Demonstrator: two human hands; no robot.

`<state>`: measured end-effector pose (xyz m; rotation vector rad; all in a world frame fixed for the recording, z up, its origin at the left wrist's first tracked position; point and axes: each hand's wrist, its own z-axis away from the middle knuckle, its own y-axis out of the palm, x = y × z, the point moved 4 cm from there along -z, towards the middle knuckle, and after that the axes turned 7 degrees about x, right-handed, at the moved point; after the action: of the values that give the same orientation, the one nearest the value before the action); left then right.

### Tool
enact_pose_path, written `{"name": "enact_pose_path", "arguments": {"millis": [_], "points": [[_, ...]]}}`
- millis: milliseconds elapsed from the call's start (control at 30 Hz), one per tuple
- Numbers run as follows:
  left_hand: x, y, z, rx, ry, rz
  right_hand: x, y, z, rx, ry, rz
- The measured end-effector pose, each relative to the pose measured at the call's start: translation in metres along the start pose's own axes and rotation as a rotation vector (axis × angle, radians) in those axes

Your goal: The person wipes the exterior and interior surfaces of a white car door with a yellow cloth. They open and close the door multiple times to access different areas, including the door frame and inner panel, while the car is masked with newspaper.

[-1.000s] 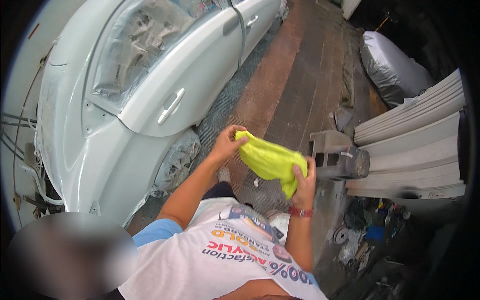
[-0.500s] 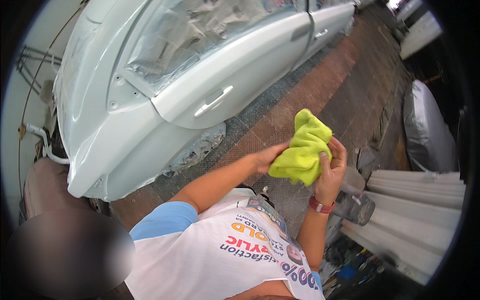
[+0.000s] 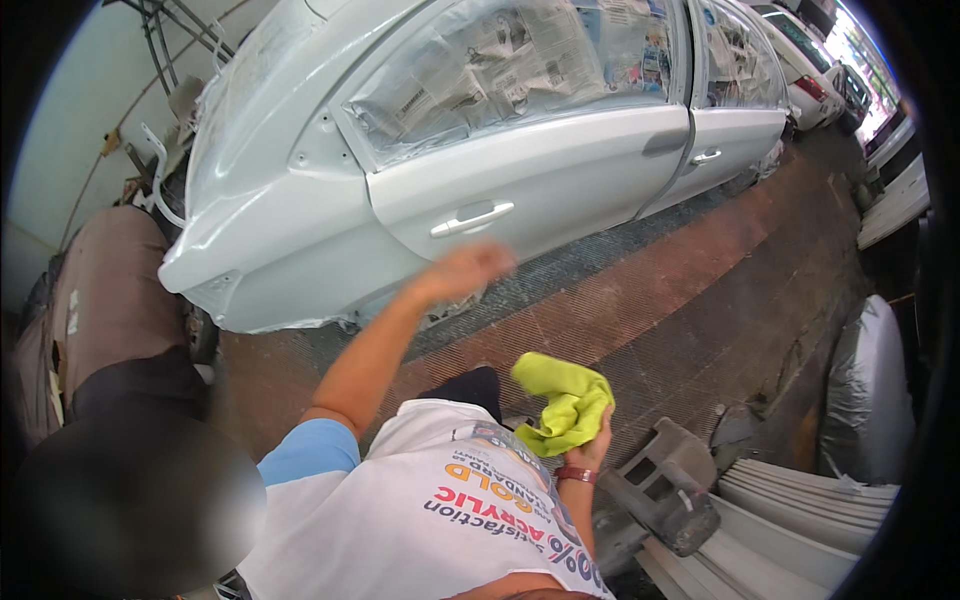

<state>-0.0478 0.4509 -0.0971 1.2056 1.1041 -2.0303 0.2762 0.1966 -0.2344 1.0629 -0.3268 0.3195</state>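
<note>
My right hand (image 3: 598,447), with a red band on its wrist, grips a crumpled yellow-green cloth (image 3: 565,400) in front of my shirt. Its fingers are partly hidden behind the cloth. My left hand (image 3: 465,272) is off the cloth and raised in front of the lower car door, below the white door handle (image 3: 472,220). Motion smears its fingers, and whether it touches the door I cannot tell. The pale white car body (image 3: 560,150) stretches across the far side, its windows covered with newspaper (image 3: 510,55) and clear film.
A brown rounded bulk (image 3: 115,290) stands at the left, with a blurred patch below it. White panels (image 3: 800,520) and a grey plastic part (image 3: 665,475) lie at the lower right. Beyond them leans a silver-grey panel (image 3: 868,390). Another white car (image 3: 800,65) stands at the far right.
My left hand has let go of the cloth and moved up and left toward the car door. The right hand has lowered with the cloth. The view has shifted, showing more of the car.
</note>
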Motion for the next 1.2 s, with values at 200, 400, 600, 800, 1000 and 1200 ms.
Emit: {"name": "enact_pose_path", "arguments": {"millis": [200,400,600,800,1000,1200], "points": [[0.008,-0.268,0.050,-1.120,0.103,-0.394,0.057,-0.005,0.011,0.132,-0.201,0.012],[0.013,-0.337,0.036,-1.113,0.057,-0.580,0.089,0.023,0.056,0.085,-0.650,0.133],[0.012,-0.338,0.040,-1.118,0.058,-0.286,0.023,0.022,0.078,-0.140,-0.820,0.163],[0.009,-0.334,0.057,-1.049,0.180,-0.209,-0.040,0.034,0.089,-0.141,-0.717,-0.156],[-0.003,-0.250,0.110,-0.968,0.567,-0.284,-0.037,0.079,0.089,-0.102,-0.712,-0.122],[-0.029,-0.138,0.149,-0.683,0.898,-0.234,-0.009,0.087,0.117,-0.087,-0.783,-0.157]]}}
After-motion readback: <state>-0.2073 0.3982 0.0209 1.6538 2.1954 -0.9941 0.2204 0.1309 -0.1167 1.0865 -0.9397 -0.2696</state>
